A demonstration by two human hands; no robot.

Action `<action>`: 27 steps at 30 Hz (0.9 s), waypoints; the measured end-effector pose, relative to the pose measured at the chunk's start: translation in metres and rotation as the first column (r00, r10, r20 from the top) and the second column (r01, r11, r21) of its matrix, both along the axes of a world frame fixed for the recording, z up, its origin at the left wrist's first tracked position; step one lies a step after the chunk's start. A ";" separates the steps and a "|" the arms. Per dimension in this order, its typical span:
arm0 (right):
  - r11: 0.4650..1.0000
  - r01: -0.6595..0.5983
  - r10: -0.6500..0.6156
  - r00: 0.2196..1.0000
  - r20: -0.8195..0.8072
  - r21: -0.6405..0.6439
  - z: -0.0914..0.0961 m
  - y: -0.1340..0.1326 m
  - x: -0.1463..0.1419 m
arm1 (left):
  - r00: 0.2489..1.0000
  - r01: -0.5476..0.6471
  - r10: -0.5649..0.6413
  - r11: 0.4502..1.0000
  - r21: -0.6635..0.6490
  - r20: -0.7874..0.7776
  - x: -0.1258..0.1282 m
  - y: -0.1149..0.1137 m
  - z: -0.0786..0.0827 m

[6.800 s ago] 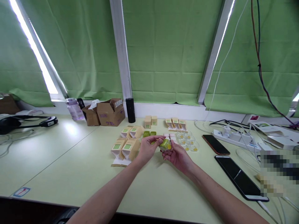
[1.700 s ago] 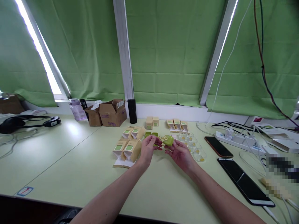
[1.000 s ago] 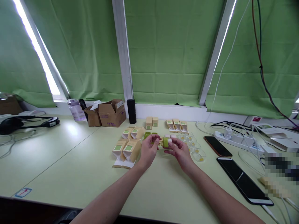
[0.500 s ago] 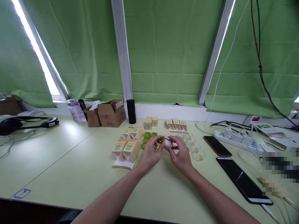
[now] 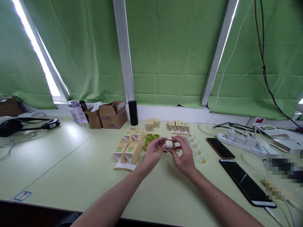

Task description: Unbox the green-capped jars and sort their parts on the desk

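Between my two hands, above the table, is a small white rounded block in a green square holder (image 5: 169,144). My left hand (image 5: 154,152) is closed on its left side, thumb and fingers at the rim. From the right, my right hand (image 5: 183,155) pinches the same piece. Just behind my left hand stand several green square holders (image 5: 149,136), partly hidden by the fingers. Clear plastic covers with yellow spots (image 5: 200,156) lie in a row to the right of my right hand. Open kraft paper boxes with green labels (image 5: 133,151) stand to the left.
Small kraft boxes (image 5: 151,124) and more open ones (image 5: 179,127) stand at the back. Further left are a black cylinder (image 5: 133,113), a cardboard carton (image 5: 113,115) and a purple bottle (image 5: 77,112). Two phones, one a large black phone (image 5: 246,181), and a power strip (image 5: 239,142) lie right.
The held piece has turned so that its white face, framed by the green rim, points towards me. Both hands stay in nearly the same place, with the fingers slightly shifted.
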State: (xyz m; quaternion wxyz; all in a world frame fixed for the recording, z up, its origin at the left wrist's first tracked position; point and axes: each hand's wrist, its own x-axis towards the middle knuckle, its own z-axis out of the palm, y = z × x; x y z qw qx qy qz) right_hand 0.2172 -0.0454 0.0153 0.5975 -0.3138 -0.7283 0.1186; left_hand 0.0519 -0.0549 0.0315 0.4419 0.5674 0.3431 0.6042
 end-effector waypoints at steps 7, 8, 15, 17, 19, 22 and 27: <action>0.993 0.084 -0.099 0.978 0.184 0.086 -0.004 0.005 0.006 | 0.992 -0.042 0.049 0.997 0.062 -0.119 0.002 -0.002 0.000; 0.989 0.100 -0.122 0.969 0.217 0.108 -0.003 0.006 0.006 | 0.989 -0.051 0.060 0.996 0.071 -0.137 0.002 -0.002 0.000; 0.967 0.157 -0.222 0.905 0.363 0.199 0.001 0.003 0.009 | 0.949 -0.132 0.170 0.979 0.156 -0.265 0.001 -0.005 -0.004; 0.965 0.162 -0.235 0.885 0.401 0.208 0.001 0.002 0.009 | 0.928 -0.164 0.214 0.969 0.182 -0.304 0.001 -0.005 -0.005; 0.959 0.174 -0.258 0.863 0.434 0.224 0.002 0.002 0.009 | 0.914 -0.179 0.240 0.962 0.207 -0.326 0.002 -0.005 -0.005; 0.951 0.190 -0.287 0.837 0.466 0.244 0.003 0.001 0.010 | 0.901 -0.191 0.266 0.952 0.237 -0.342 0.002 -0.006 -0.006; 0.955 0.174 -0.273 0.835 0.477 0.242 0.003 0.003 0.011 | 0.861 -0.192 0.316 0.928 0.321 -0.398 0.003 -0.007 -0.006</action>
